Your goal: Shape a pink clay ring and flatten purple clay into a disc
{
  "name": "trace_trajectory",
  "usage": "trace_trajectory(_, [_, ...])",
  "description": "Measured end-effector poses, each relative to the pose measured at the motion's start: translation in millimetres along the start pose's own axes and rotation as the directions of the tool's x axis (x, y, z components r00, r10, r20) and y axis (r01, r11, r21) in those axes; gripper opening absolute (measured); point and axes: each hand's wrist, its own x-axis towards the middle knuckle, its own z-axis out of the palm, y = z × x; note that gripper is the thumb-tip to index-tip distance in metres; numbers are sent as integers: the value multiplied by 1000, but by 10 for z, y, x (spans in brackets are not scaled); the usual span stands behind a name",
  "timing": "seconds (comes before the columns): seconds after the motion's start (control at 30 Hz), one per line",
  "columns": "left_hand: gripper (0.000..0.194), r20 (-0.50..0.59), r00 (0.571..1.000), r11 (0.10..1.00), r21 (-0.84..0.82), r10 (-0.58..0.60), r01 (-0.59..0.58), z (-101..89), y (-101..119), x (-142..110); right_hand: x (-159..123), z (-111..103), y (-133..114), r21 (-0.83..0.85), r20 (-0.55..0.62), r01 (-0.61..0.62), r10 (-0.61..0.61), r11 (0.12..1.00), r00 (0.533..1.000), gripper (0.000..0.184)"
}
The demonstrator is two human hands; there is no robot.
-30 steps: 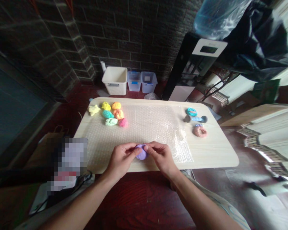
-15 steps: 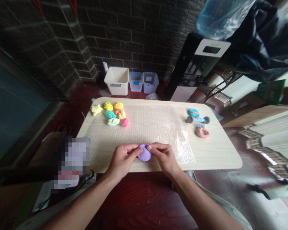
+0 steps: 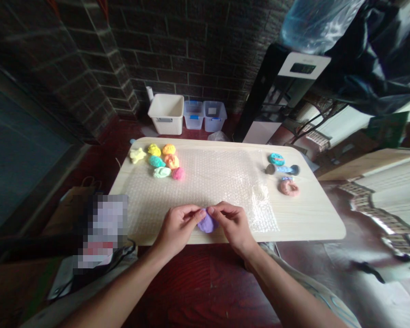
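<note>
A purple lump of clay (image 3: 207, 223) is pinched between both hands just above the near edge of the light wooden table (image 3: 314, 218). My left hand (image 3: 178, 228) grips its left side with thumb and fingers closed. My right hand (image 3: 233, 224) grips its right side the same way. Under the hands lies a sheet of bubble wrap (image 3: 212, 182) spread over the table's middle.
Several coloured clay shapes (image 3: 164, 163) sit at the far left of the table. At the far right lie a teal clay disc (image 3: 276, 159), a blue-grey roller piece (image 3: 282, 169) and a pink ring (image 3: 288, 187). White and clear bins (image 3: 186, 115) stand on the floor behind.
Both hands have pressed closer together on the purple clay, folding it from a flat disc into a more bunched lump. The view shifted slightly.
</note>
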Motion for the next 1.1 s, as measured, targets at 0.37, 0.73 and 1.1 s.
trace_trajectory(0.37, [31,19,999,999,-40,-29,29,20,-43,-15,-13,11,-9,-45,18,17,-16,999,1000,25])
trace_trajectory(0.73, [32,8,997,980,-183,-78,78,-7,-2,12,8,-8,-4,29,23,-8,7,1000,1000,17])
trace_trajectory(1.1, [34,-28,996,977,-197,-86,79,-18,0,42,10,-45,15,59,17,-39,38,997,999,19])
